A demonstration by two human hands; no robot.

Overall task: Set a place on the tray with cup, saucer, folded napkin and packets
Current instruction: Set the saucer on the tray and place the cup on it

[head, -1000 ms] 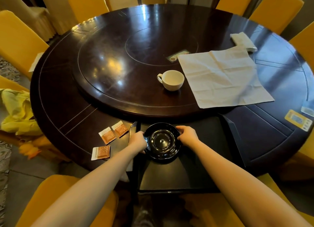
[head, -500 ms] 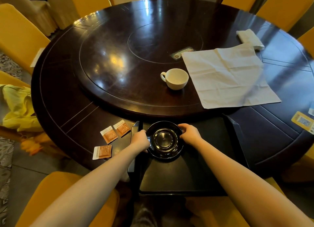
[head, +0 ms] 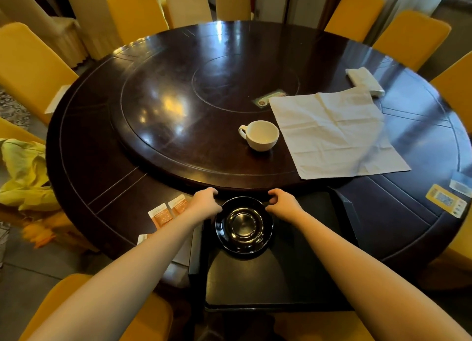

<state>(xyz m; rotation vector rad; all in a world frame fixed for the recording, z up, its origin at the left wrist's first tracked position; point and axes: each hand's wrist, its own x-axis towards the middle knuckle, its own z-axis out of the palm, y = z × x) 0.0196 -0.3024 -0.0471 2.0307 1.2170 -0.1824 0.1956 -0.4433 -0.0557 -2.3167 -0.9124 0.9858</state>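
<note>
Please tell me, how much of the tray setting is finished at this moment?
Done: the black saucer lies on the tray. In hand: nothing; left hand and right hand flank it. Left: the cup, the unfolded napkin and the packets remain on the table.

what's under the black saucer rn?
The black saucer sits on the dark tray, near its far edge. Nothing else shows beneath it; the patch it covers is hidden. Left hand and right hand flank its rim.
</note>
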